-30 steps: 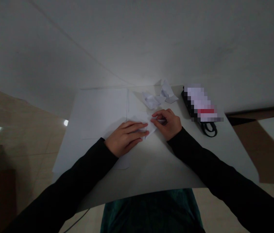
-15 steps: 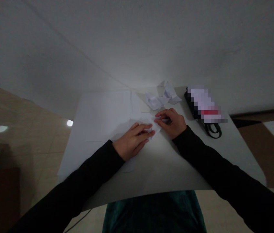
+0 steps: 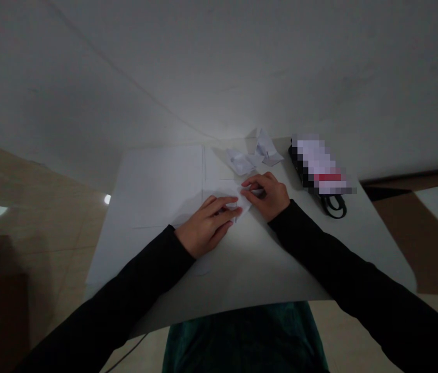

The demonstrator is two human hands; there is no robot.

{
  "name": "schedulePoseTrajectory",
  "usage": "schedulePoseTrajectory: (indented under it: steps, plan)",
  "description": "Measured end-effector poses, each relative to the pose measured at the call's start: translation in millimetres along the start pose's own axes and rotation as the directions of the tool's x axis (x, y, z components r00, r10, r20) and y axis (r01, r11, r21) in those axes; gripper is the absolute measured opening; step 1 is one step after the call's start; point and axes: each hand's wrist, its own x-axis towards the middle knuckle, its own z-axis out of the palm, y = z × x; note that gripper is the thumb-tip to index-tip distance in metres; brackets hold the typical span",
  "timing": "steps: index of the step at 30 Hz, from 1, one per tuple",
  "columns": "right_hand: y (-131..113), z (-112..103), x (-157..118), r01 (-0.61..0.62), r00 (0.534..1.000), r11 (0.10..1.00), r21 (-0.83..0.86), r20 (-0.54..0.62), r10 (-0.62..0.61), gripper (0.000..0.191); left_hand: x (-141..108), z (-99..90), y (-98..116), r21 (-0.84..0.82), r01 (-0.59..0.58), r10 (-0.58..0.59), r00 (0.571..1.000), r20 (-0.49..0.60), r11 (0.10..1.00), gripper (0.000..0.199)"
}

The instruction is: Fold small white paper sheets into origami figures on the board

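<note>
Between my hands, a small white piece of folded paper [image 3: 244,205] lies on the table. My left hand [image 3: 207,225] comes in from the left, its thumb and fingertips closed on the paper's left part. From the right, my right hand [image 3: 270,198] pinches the paper's upper right edge between thumb and forefinger. My fingers cover much of the paper, so its full shape is hidden. Just beyond my hands are two folded paper shapes: a low one [image 3: 240,162] and a pointed one [image 3: 267,147] standing beside it.
Large white sheets of paper [image 3: 160,181] cover the left of the white table [image 3: 265,274]. At the back right lies a black object with a strap [image 3: 334,208], its top blurred out. A wall [image 3: 219,77] rises behind the table.
The whole view has shifted slightly, so everything appears a little further left. Both hands keep the same hold on the folded paper.
</note>
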Motion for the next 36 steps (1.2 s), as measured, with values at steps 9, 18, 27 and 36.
schedulePoseTrajectory:
  steps: [9, 18, 27, 36]
  plan:
    - [1.3, 1.2, -0.1, 0.011, 1.000, 1.000, -0.009, -0.013, -0.012, 0.011, 8.2, -5.9, 0.3, -0.046, 0.060, -0.057, 0.997, 0.057, 0.997, 0.026]
    - [3.3, 3.8, 1.7, 0.099, 0.995, 0.992, -0.079, 0.003, -0.099, 0.002, 21.1, -4.6, -2.2, 0.009, 0.144, -0.144, 0.985, 0.096, 0.990, 0.019]
    - [-13.5, -12.0, -49.1, 0.367, 0.913, 0.870, -0.329, -0.053, -0.405, 0.020, 22.4, -9.5, 2.7, 0.145, 0.165, -0.177, 0.982, 0.071, 0.976, 0.016]
    - [-0.7, -8.0, -62.6, 0.521, 0.851, 0.804, -0.287, 0.092, -0.518, 0.038, 20.8, -10.0, -2.4, 0.104, 0.169, -0.182, 0.975, 0.131, 0.980, 0.019]
